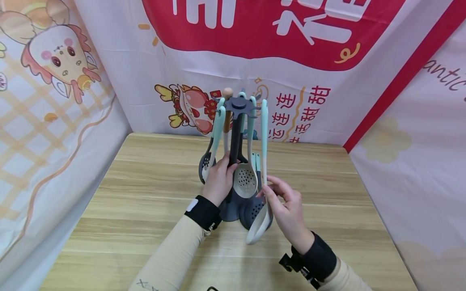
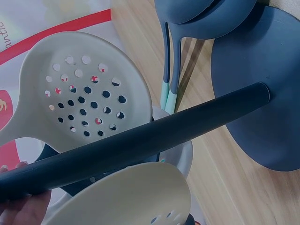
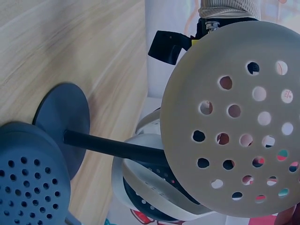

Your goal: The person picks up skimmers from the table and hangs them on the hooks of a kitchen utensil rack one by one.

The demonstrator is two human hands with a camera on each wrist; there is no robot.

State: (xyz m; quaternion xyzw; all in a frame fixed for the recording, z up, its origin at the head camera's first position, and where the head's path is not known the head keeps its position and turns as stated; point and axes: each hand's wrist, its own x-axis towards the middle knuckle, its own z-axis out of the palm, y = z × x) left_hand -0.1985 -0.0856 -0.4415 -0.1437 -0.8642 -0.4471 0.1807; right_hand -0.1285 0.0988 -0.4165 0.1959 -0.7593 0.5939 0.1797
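A dark utensil stand [image 1: 238,104] rises from its round base on the table, its hooked top ring above. My left hand [image 1: 219,178] grips its post [image 2: 140,138] partway up. Mint-handled utensils hang around it, among them a pale perforated spoon [image 1: 245,180] beside the post. On the right, my right hand [image 1: 285,204] pinches the pale shaft of a mint-handled skimmer [image 1: 259,226], whose handle top is close beside a hook. Its perforated head [image 3: 234,122] fills much of the right wrist view. Most of my right hand is hidden there.
Against the base [image 2: 255,89], two dark utensils [image 1: 251,212], one perforated, lie on the wooden table [image 1: 145,194] with mint handles pointing away. A wooden-ended handle [image 1: 227,93] stands at the back of the rack. Printed cloth [image 1: 218,72] hangs behind the table.
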